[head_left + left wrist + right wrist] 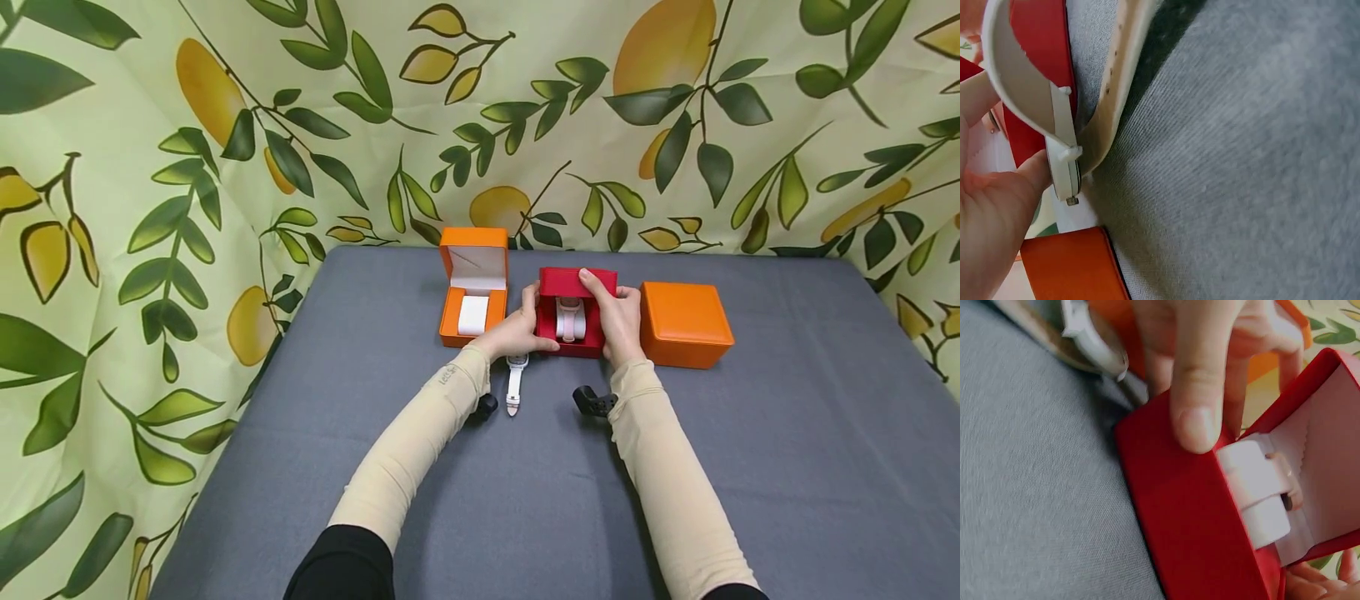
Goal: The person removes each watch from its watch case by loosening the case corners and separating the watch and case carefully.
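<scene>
A red watch box (553, 282) stands on the table with its lid partly raised. Inside it a pink-strapped watch (572, 323) is wrapped around a white cushion (1267, 524). My left hand (517, 333) grips the box's left side, its thumb (1200, 394) against the front wall. On the right, my right hand (621, 323) holds the lid, thumb on top; only some of its fingers (1310, 584) show in the right wrist view. A white-strapped watch (513, 387) lies just in front of the left hand, its case (1063, 165) close beside that hand in the left wrist view.
An orange watch box (452, 327) stands open to the left, a bare white cushion (473, 315) inside. To the right is a shut orange box (686, 325). A leaf-patterned cloth (525, 125) hangs behind the grey-covered table (517, 508).
</scene>
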Action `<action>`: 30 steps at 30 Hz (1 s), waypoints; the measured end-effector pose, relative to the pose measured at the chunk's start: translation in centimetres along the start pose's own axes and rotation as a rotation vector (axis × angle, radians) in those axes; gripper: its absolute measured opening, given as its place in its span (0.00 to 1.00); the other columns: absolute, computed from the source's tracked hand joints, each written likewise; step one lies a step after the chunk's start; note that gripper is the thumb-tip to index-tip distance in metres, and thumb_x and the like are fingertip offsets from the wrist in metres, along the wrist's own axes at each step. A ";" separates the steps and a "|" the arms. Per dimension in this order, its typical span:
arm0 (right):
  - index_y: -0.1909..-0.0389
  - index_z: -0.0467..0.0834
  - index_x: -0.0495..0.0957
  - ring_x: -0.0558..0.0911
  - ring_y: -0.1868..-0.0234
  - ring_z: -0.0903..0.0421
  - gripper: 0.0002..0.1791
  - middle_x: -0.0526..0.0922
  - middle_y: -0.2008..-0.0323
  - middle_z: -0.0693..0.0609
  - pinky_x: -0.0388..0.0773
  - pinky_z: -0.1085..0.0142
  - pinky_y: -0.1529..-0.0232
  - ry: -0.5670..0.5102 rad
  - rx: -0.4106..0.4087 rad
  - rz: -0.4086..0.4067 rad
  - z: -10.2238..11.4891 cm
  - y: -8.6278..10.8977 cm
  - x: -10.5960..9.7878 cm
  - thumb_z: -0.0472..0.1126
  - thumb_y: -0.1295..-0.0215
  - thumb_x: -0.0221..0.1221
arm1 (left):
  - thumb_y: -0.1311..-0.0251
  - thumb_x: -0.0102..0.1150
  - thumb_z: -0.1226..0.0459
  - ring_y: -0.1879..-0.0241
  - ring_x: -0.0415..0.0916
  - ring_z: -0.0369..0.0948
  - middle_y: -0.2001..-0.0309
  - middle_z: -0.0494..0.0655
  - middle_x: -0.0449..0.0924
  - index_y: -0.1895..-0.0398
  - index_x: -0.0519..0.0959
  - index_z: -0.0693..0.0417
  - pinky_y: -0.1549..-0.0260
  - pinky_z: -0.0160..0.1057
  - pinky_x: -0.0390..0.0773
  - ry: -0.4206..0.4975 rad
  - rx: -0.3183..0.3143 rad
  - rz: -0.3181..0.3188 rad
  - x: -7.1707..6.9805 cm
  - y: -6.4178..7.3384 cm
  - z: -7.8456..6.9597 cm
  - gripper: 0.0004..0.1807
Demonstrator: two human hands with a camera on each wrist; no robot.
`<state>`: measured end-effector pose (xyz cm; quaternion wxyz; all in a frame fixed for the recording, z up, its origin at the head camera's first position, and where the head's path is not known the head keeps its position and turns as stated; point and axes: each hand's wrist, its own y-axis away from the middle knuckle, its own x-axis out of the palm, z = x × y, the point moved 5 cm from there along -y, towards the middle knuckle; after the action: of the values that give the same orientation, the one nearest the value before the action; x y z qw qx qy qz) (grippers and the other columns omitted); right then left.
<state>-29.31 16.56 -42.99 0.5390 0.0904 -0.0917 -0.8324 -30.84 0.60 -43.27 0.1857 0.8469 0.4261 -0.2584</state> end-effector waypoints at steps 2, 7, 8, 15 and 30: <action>0.49 0.45 0.58 0.67 0.51 0.59 0.43 0.66 0.56 0.55 0.68 0.68 0.51 0.000 0.024 0.006 0.0 0.0 0.0 0.68 0.56 0.64 | 0.49 0.67 0.63 0.31 0.57 0.47 0.27 0.56 0.46 0.30 0.29 0.55 0.32 0.41 0.58 0.009 0.010 -0.003 0.0 0.0 -0.1 0.59; 0.44 0.43 0.58 0.68 0.53 0.58 0.46 0.66 0.56 0.54 0.69 0.68 0.52 0.010 0.036 0.019 -0.1 0.0 -0.2 0.68 0.54 0.62 | 0.50 0.68 0.63 0.32 0.58 0.47 0.27 0.56 0.48 0.29 0.30 0.52 0.33 0.41 0.60 0.027 0.005 -0.024 0.1 0.1 0.0 0.58; 0.45 0.43 0.58 0.68 0.54 0.59 0.45 0.66 0.57 0.54 0.69 0.69 0.53 0.020 0.027 0.020 -0.2 0.0 -0.3 0.68 0.53 0.62 | 0.50 0.68 0.62 0.32 0.59 0.47 0.27 0.55 0.48 0.29 0.31 0.52 0.33 0.41 0.60 0.026 0.003 -0.029 0.1 0.2 0.0 0.58; 0.47 0.45 0.57 0.70 0.54 0.59 0.37 0.67 0.58 0.54 0.71 0.69 0.51 0.023 -0.053 0.080 -0.7 0.0 -0.3 0.64 0.46 0.59 | 0.50 0.68 0.63 0.33 0.60 0.47 0.27 0.55 0.49 0.29 0.31 0.50 0.35 0.41 0.63 0.028 0.004 -0.063 0.0 0.3 0.2 0.58; 0.28 0.46 0.46 0.52 0.26 0.48 0.43 0.45 0.26 0.50 0.51 0.55 0.28 -0.029 -0.204 0.265 -0.9 0.4 -0.1 0.50 0.38 0.58 | 0.55 0.72 0.60 0.47 0.74 0.49 0.35 0.58 0.65 0.29 0.20 0.36 0.41 0.44 0.69 -0.038 -0.050 -0.068 -0.4 0.0 -0.1 0.70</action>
<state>-28.70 16.45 -43.76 0.6491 0.0101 -0.0256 -0.7602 -31.00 0.38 -42.99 0.2059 0.8218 0.4574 -0.2702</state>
